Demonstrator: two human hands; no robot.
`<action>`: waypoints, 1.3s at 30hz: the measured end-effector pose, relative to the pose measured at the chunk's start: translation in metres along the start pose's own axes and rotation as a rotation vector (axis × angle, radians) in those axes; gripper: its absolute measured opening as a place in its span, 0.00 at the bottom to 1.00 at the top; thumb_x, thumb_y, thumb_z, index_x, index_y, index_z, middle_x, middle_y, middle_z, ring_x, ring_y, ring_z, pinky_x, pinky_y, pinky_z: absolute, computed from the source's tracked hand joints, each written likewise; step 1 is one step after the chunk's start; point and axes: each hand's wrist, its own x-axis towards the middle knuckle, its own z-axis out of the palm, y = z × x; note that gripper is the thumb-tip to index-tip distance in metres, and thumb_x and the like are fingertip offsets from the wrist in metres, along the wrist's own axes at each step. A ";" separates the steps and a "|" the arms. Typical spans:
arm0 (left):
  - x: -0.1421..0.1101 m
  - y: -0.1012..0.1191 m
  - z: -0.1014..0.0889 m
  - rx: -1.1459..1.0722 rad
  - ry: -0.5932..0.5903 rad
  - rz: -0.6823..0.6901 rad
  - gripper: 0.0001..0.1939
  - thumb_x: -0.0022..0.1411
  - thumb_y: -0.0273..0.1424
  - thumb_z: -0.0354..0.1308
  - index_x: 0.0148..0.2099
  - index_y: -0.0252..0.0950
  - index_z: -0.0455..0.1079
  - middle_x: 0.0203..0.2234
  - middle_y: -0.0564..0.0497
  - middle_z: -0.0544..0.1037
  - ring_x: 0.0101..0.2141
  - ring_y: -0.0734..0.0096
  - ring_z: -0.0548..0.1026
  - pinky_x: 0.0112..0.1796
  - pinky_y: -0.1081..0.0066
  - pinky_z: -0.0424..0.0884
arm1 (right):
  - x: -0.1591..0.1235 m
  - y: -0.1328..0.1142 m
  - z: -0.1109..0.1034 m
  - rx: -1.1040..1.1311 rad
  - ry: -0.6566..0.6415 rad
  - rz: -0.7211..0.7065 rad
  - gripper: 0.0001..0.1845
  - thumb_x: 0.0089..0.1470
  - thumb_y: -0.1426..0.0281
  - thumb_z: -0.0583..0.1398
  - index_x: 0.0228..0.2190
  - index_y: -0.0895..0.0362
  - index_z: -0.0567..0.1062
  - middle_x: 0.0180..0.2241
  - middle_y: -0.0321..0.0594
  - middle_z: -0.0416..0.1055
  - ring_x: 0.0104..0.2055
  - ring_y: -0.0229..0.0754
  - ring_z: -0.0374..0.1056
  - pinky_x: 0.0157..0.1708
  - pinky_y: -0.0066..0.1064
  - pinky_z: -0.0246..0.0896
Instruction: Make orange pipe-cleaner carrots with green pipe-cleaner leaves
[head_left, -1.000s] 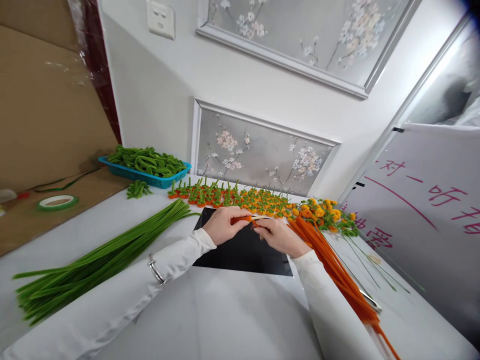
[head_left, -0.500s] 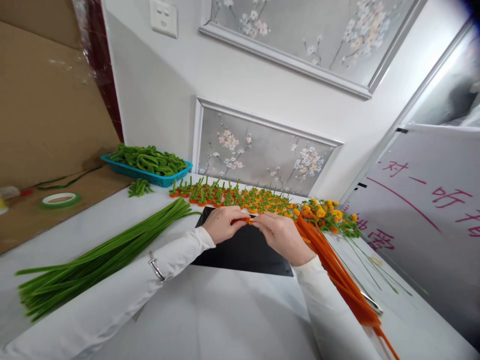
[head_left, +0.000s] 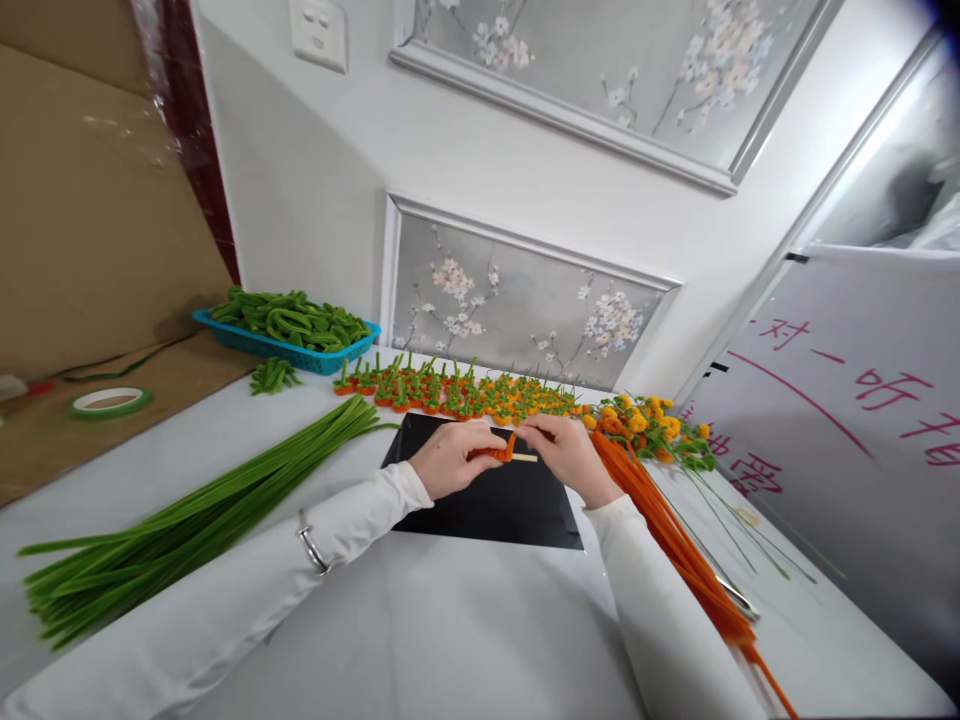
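My left hand [head_left: 452,458] is closed around a thin pale stick [head_left: 526,458], whose bare end sticks out to the right. An orange pipe cleaner [head_left: 511,447] is wound on that stick beside the left fingertips. With thumb and fingers pinched, my right hand [head_left: 568,457] holds the upper end of the pipe cleaner. Both hands hover over a black board [head_left: 480,512]. To the right lies a bundle of orange pipe cleaners [head_left: 675,540], partly behind my right forearm. A long bundle of green pipe cleaners [head_left: 210,515] lies at the left.
Small orange and green pieces [head_left: 450,390] stand in rows along the wall. A blue basket [head_left: 300,357] holds green loops. Yellow-orange flowers [head_left: 652,425] lie at the back right, near scissors [head_left: 739,598]. Green tape [head_left: 111,402] rests on cardboard at left.
My hands have moved slightly apart and the right one has turned. The stick's bare end now shows, with the orange pipe cleaner raised between the hands. The view has shifted a little.
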 end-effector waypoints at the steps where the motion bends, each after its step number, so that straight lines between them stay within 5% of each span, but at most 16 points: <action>1: 0.000 0.002 0.000 -0.006 0.007 -0.014 0.07 0.57 0.25 0.56 0.38 0.35 0.75 0.27 0.51 0.75 0.29 0.73 0.72 0.36 0.73 0.67 | 0.000 0.002 0.000 -0.002 -0.034 0.020 0.14 0.57 0.63 0.55 0.27 0.56 0.75 0.23 0.35 0.72 0.26 0.37 0.66 0.26 0.24 0.55; 7: 0.002 0.004 0.001 -0.079 0.059 -0.138 0.07 0.56 0.25 0.56 0.37 0.35 0.74 0.27 0.51 0.76 0.28 0.74 0.72 0.34 0.74 0.68 | -0.004 0.000 0.001 -0.002 -0.214 -0.003 0.16 0.57 0.70 0.53 0.20 0.56 0.72 0.18 0.33 0.68 0.22 0.34 0.64 0.26 0.23 0.55; 12: 0.003 -0.007 0.001 -0.116 0.135 -0.258 0.15 0.56 0.26 0.56 0.46 0.35 0.73 0.37 0.48 0.77 0.36 0.69 0.74 0.40 0.71 0.69 | -0.010 -0.012 0.000 -0.099 -0.295 -0.058 0.14 0.58 0.70 0.53 0.23 0.56 0.73 0.18 0.32 0.67 0.22 0.33 0.62 0.25 0.23 0.51; 19: 0.001 -0.008 -0.006 0.087 0.072 -0.262 0.16 0.57 0.24 0.54 0.47 0.40 0.74 0.28 0.52 0.73 0.30 0.73 0.71 0.33 0.75 0.65 | -0.015 -0.028 -0.005 -0.279 -0.323 -0.126 0.15 0.57 0.68 0.54 0.20 0.55 0.70 0.18 0.32 0.65 0.20 0.33 0.57 0.23 0.25 0.45; 30: -0.001 -0.012 -0.005 0.189 -0.045 -0.184 0.13 0.59 0.27 0.53 0.43 0.41 0.75 0.28 0.52 0.74 0.31 0.71 0.71 0.35 0.74 0.63 | -0.013 -0.027 -0.006 -0.194 -0.142 -0.178 0.11 0.59 0.68 0.53 0.33 0.55 0.75 0.32 0.39 0.74 0.34 0.39 0.69 0.35 0.26 0.57; 39: 0.000 -0.003 -0.002 0.135 -0.094 -0.129 0.11 0.57 0.27 0.55 0.42 0.40 0.75 0.26 0.52 0.73 0.29 0.72 0.70 0.32 0.75 0.62 | -0.006 -0.013 -0.003 -0.083 0.013 -0.128 0.09 0.58 0.67 0.55 0.33 0.54 0.76 0.33 0.39 0.75 0.35 0.40 0.69 0.37 0.28 0.60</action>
